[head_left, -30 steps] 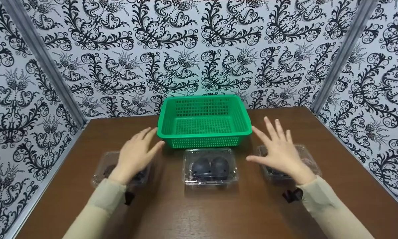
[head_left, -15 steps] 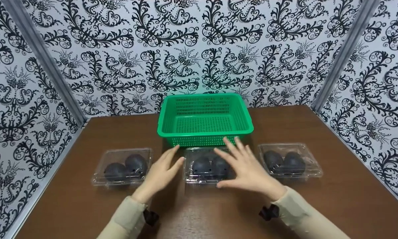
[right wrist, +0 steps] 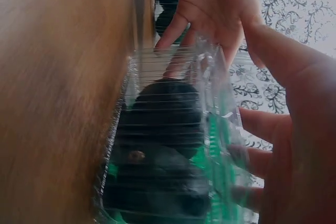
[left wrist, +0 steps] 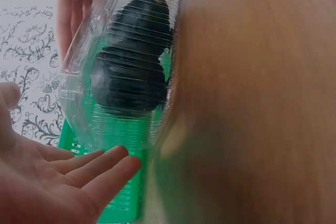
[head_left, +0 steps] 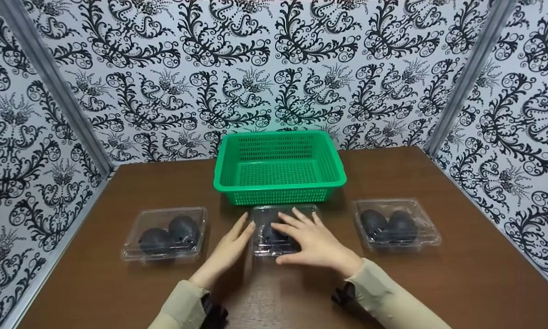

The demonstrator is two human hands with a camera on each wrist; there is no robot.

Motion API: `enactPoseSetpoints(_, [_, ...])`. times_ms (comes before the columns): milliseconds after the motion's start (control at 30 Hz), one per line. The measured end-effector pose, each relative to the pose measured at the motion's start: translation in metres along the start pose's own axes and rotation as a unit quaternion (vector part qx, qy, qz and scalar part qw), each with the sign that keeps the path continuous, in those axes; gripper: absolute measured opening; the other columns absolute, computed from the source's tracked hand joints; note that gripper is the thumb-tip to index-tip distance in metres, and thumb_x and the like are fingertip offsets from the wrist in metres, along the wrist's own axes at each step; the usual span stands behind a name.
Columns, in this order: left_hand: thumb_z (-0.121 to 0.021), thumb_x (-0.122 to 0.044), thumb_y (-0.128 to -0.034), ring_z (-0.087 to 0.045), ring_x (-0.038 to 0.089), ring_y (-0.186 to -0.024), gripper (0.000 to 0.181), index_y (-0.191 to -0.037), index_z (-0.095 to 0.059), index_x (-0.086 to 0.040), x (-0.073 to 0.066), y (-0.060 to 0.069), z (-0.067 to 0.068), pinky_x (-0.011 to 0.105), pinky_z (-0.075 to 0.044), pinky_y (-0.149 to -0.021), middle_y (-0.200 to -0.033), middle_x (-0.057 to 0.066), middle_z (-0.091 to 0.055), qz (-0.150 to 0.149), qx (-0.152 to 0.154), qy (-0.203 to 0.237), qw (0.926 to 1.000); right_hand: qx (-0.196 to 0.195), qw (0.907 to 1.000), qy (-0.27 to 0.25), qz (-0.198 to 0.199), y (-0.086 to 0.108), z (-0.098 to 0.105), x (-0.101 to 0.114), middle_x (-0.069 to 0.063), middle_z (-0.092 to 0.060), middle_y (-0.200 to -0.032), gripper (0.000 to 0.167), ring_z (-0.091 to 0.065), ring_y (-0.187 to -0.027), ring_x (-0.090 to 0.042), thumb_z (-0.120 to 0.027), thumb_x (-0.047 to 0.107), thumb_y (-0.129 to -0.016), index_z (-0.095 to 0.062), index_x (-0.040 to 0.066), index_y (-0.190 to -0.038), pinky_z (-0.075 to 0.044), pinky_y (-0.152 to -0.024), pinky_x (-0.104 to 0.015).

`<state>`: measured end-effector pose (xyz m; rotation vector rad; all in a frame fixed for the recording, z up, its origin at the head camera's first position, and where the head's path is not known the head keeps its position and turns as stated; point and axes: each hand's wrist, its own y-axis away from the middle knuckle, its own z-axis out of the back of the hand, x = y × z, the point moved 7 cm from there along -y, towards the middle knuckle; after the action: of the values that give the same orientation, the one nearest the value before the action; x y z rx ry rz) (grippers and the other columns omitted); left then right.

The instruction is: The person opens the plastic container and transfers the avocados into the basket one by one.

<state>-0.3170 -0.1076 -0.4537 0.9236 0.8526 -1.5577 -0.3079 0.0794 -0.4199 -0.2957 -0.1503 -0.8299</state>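
Observation:
A clear plastic clamshell box (head_left: 264, 249) with two dark avocados (right wrist: 163, 121) lies in front of the basket, between both hands. Beside its left end is my left hand (head_left: 228, 251), fingers extended and palm toward the box; the left wrist view shows these fingers (left wrist: 107, 174) close to the plastic, though contact is unclear. My right hand (head_left: 317, 242) spreads its fingers over the right part of the box and hides one avocado in the head view. In the right wrist view the right fingers (right wrist: 257, 156) lie along the lid, not curled round it.
Just behind the middle box stands a green perforated basket (head_left: 280, 187) with nothing in it. Similar boxes of two avocados lie at left (head_left: 164, 235) and right (head_left: 397, 224) on the brown table (head_left: 274, 292). Patterned walls (head_left: 255, 68) enclose the table's back and sides.
Both hands have come inward from above the outer boxes to the middle box. Over the last half second the right hand has moved further left over it. Boxes and basket stay put.

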Motion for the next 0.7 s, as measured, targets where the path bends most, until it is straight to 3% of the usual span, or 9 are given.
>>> enactPoseSetpoints(133, [-0.044,-0.047,-0.1007,-0.044,0.037,-0.129,0.072,-0.152,-0.022,-0.001,0.005,-0.001,-0.005,0.049,-0.041,-0.103,-0.151,0.024,-0.03,0.01,0.026,0.075,0.9968,-0.002,1.0,0.002,-0.006,-0.005,-0.006,-0.001,0.0,-0.035,-0.153,0.077,-0.024,-0.142,-0.035,-0.061,0.068,-0.079,-0.046,0.031,-0.145,-0.008,-0.109,-0.069])
enactPoseSetpoints(300, [-0.042,-0.039,-0.103,-0.05,0.04,-0.123,0.072,-0.152,-0.012,0.005,0.004,-0.002,-0.011,0.045,-0.046,-0.099,-0.147,0.032,-0.031,0.007,0.058,0.169,0.9839,-0.008,0.9999,0.003,-0.013,-0.009,-0.007,-0.003,0.003,-0.036,-0.153,0.073,-0.025,-0.142,-0.032,-0.06,0.069,-0.08,-0.048,0.034,-0.143,-0.008,-0.109,-0.069])
enactPoseSetpoints(500, [-0.038,-0.034,-0.1048,-0.046,0.043,-0.126,0.069,-0.149,-0.011,0.011,0.0,-0.004,-0.012,0.046,-0.043,-0.102,-0.146,0.034,-0.03,-0.019,0.083,0.198,0.9765,-0.022,0.9997,0.003,-0.011,-0.011,-0.007,-0.006,0.003,-0.04,-0.15,0.069,-0.028,-0.141,-0.031,-0.062,0.067,-0.08,-0.053,0.034,-0.139,-0.009,-0.109,-0.069])
enactPoseSetpoints(700, [-0.037,-0.036,-0.1052,-0.044,0.041,-0.129,0.07,-0.15,-0.007,0.008,0.003,0.001,-0.011,0.045,-0.039,-0.106,-0.149,0.032,-0.026,-0.013,0.099,0.198,0.9751,-0.028,0.9995,0.009,-0.008,-0.01,-0.01,-0.003,0.005,-0.041,-0.149,0.067,-0.031,-0.14,-0.03,-0.061,0.067,-0.08,-0.053,0.035,-0.139,-0.01,-0.109,-0.069])
